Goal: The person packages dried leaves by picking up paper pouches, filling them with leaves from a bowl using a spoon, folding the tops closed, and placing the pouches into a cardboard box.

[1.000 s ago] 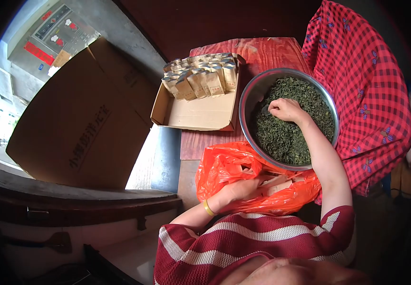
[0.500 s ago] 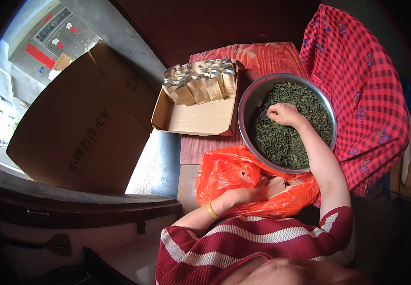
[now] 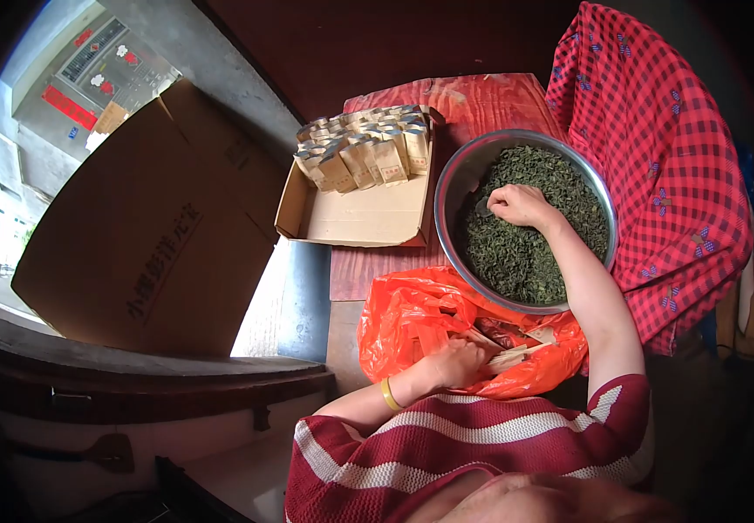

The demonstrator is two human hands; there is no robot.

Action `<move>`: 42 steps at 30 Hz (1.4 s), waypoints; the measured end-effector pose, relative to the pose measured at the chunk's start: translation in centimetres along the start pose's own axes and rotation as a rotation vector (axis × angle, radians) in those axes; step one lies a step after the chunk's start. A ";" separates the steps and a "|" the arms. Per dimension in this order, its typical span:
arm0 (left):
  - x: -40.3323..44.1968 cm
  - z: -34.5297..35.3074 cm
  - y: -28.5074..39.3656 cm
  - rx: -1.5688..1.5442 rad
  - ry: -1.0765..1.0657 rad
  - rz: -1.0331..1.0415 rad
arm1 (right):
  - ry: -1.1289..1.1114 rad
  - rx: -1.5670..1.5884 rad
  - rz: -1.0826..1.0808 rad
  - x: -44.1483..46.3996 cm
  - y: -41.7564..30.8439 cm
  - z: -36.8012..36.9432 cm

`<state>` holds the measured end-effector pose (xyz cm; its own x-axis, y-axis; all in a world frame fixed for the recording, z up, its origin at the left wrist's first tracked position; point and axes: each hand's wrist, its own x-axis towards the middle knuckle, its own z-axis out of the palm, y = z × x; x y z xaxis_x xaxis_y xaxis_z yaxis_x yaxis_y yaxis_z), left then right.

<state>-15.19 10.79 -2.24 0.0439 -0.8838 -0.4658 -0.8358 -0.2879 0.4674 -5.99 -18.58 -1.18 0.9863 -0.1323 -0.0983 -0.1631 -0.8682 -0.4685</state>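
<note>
We cannot make out the fingertips of the left hand (image 3: 458, 363) in the red bag (image 3: 392, 318); print on the far packets (image 3: 361, 163) is too small.

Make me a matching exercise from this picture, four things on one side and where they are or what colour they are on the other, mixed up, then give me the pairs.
1. Left hand
2. Right hand
3. Upright packets
4. Cloth

A. Red with dark checks
B. In the open cardboard tray
C. At the opening of the orange-red plastic bag
D. At the dark green leaves in the metal basin

Pairs: 1-C, 2-D, 3-B, 4-A
</note>
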 end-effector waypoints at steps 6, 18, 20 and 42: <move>0.7 -1.9 -1.2 0.041 -0.013 0.051 | 0.010 -0.001 -0.013 0.1 0.1 0.0; -1.4 -4.7 -0.1 -0.610 0.522 0.335 | 0.023 -0.013 -0.018 -0.1 0.1 0.0; -2.1 -5.2 0.3 -0.627 0.608 0.329 | 0.025 -0.014 -0.014 -0.1 0.1 0.1; -4.1 -3.2 -1.0 -0.521 0.660 0.270 | 0.028 -0.021 -0.014 0.2 0.4 0.5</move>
<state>-12.76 13.52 1.61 0.3228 -0.9323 0.1633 -0.5149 -0.0282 0.8568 -5.89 -18.70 -1.80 0.9889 -0.1327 -0.0670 -0.1486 -0.8800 -0.4511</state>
